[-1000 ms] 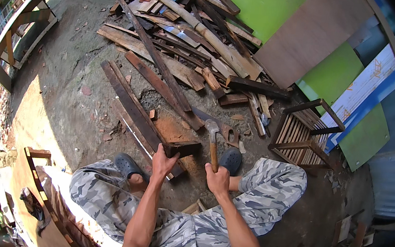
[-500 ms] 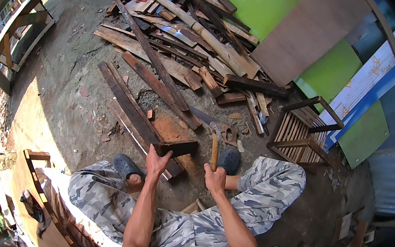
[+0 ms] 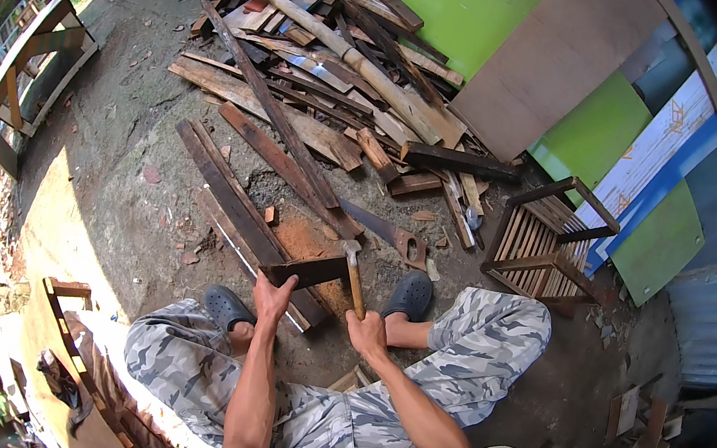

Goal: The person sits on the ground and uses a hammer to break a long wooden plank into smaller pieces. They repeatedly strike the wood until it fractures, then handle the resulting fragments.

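Note:
My left hand (image 3: 274, 297) is closed on the near left end of a short dark wooden board (image 3: 310, 270). That board lies across the near ends of long dark planks (image 3: 232, 199) on the ground. A hammer (image 3: 355, 288) with a light wooden handle is gripped in my right hand (image 3: 368, 334). Its metal head is up beside the short board's right end; whether they touch I cannot tell. Orange-brown sawdust (image 3: 296, 233) lies beside the planks, and a handsaw (image 3: 385, 230) rests on the ground just beyond the hammer.
A large pile of scrap wood (image 3: 306, 65) with a long pale pole (image 3: 336, 45) fills the far middle. To the right stands a slatted wooden frame (image 3: 549, 238), near leaning green panels (image 3: 599, 124). My clog-shod feet (image 3: 411, 295) flank the work. A curved wooden frame (image 3: 23, 75) stands far left.
The hammer has swung left, from beside my right foot to the short board's right end. My left hand and the short board have shifted slightly left.

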Tool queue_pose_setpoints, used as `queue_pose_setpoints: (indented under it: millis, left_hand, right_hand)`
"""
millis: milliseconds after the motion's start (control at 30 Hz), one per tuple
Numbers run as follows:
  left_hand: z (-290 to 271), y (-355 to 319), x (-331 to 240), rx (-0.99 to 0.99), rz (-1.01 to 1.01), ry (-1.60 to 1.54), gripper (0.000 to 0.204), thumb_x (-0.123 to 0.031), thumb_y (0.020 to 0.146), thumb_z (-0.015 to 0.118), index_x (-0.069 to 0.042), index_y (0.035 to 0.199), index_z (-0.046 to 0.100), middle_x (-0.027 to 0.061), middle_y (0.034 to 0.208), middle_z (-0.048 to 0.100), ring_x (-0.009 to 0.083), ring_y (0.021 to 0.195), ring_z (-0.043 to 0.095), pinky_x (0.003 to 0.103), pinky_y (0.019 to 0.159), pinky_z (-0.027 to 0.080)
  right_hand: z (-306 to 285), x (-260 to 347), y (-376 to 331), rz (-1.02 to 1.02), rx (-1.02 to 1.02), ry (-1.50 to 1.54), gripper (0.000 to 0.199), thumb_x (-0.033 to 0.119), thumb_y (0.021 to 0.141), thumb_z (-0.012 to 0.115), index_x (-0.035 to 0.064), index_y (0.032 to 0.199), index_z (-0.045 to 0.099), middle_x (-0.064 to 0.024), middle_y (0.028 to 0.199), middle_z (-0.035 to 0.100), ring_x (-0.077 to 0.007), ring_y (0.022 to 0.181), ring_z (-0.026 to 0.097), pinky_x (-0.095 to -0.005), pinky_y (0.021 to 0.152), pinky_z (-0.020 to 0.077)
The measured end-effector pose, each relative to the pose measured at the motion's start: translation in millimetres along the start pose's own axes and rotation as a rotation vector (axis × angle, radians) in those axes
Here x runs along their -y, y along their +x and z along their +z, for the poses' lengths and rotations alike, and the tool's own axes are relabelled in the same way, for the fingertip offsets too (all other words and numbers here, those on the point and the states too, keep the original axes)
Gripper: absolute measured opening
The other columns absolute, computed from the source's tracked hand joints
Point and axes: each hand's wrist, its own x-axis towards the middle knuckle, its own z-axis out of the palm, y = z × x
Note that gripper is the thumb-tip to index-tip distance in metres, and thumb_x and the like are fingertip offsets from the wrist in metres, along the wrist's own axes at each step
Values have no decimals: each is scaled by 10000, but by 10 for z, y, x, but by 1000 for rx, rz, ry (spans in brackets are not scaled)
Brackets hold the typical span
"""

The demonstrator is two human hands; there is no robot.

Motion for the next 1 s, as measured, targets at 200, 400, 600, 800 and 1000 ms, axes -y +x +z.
queue_pose_setpoints:
  millis: [200,400,600,800,1000]
  left_hand:
    - [79,-156,-238,24,106,56,501,-250,769,791,13,1118,546,234,1009,699,409,971,675,445,834,517]
    - [144,-213,-156,86,85,21,483,-241,774,792,-17,1121,542,204,1015,710,392,972,684,436,828,524]
    - [78,-226,-104,60,73,84,481,-239,767,797,-12,1105,542,213,1008,694,385,986,672,433,832,512]
    - [150,-243,-204,126,57,80,503,-244,769,794,-12,1140,547,223,1036,695,388,999,671,431,846,513]
    - [62,-75,181,11,7,-50,577,-233,769,799,1,1230,544,200,1103,699,336,1034,678,403,894,513]
  right_hand:
    - [-349,601,-273,-551,-48,458,305,230,903,633,-35,754,613,-174,606,604,-319,578,644,-415,536,454]
    - [248,-265,207,-50,43,17,390,298,850,587,-37,650,577,-141,525,556,-251,497,625,-397,493,466]
    - [-210,-37,288,-189,-198,330,427,326,896,646,35,606,529,-33,503,525,-146,412,514,-324,397,385]
    - [10,-210,49,-414,-49,428,391,273,929,622,45,639,493,-30,522,484,-123,452,485,-313,452,391]
    - [20,-215,326,82,65,18,492,398,882,585,-74,756,642,-226,604,623,-341,573,671,-453,585,520]
